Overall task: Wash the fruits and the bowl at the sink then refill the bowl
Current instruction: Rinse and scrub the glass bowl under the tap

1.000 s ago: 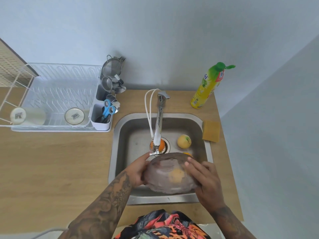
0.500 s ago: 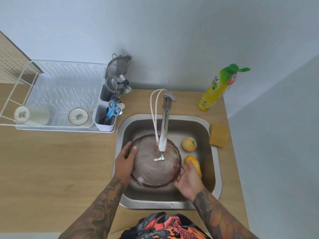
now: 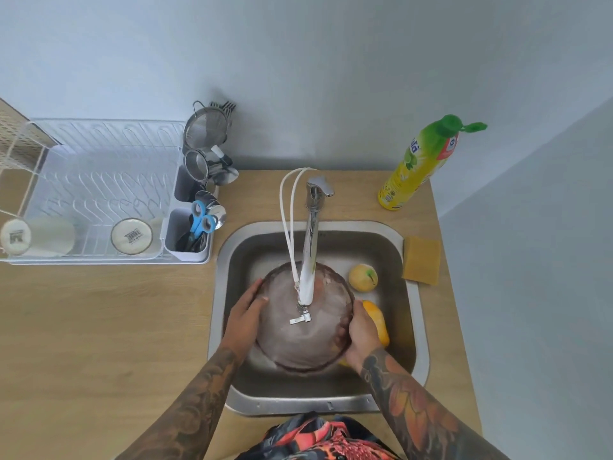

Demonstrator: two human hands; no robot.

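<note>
Bowl point(image 3: 303, 340) washing at a steel sink point(image 3: 421, 343): the brownish translucent bowl was held under the tap point(image 3: 310, 257), gripped at its left rim by the left hand point(image 3: 245, 313) and at its right rim by the right hand point(image 3: 361, 330). A pale round fruit point(image 3: 363, 277) and an orange fruit point(image 3: 376, 322) were seen right of the bowl. A sponge point(image 3: 422, 260) and a detergent bottle point(image 3: 418, 166) were placed on the counter's far right.

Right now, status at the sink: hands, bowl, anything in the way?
Left hand and right hand grip the bowl by its rim, under the faucet. Yellow fruit and orange fruit lie loose in the sink, right of the bowl.
</note>
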